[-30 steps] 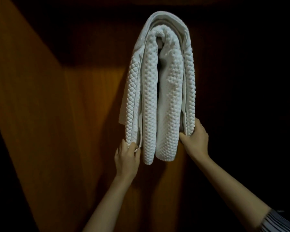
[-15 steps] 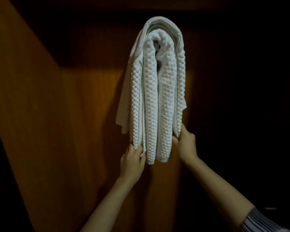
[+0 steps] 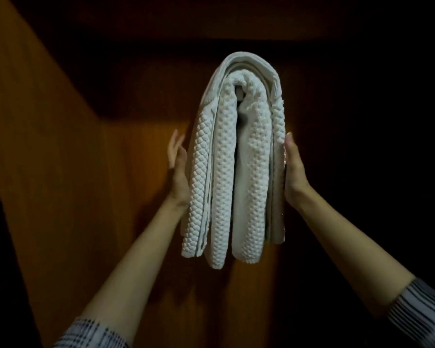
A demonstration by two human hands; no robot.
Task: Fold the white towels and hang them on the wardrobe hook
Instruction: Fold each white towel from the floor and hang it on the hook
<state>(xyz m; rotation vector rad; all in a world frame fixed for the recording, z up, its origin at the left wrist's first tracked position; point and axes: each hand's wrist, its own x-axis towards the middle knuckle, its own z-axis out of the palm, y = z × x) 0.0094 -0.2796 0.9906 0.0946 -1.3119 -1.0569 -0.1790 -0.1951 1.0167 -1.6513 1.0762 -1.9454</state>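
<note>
Fingers straight and flat on both sides, not curled round anything: left hand (image 3: pixel 178 169) laid along the left edge of the folded white towels (image 3: pixel 232 172), fingertips up and a little spread, right hand (image 3: pixel 293 172) pressed the same way against the right edge, thumb up along the cloth. No pinch, no grip, just palms squeezing the bundle from both flanks.

Towels draped in several layers over the wardrobe hook (image 3: pixel 239 93), only a small pale bit of it peeking out in the dark gap under the top fold. Bumpy waffle weave on the outer layers, smoother plain bands near the top. Lower ends hanging loose and a bit uneven, left layers lower than the right ones, well below both hands.

Behind all that, brown wooden wardrobe panel (image 3: pixel 60 172), lit in a slanted patch, very dark above and to the right. Striped sleeves (image 3: pixel 422 315) at the bottom corners.

Looks like the hanging part is basically done, so probably the tidying step: squaring up the sides. Next move likely calls for a gentle release, both palms off evenly so nothing slides off the hook, maybe a tug to level the ends first.

Brands, labels, writing: none readable anywhere, no tag visible on the towels.
</note>
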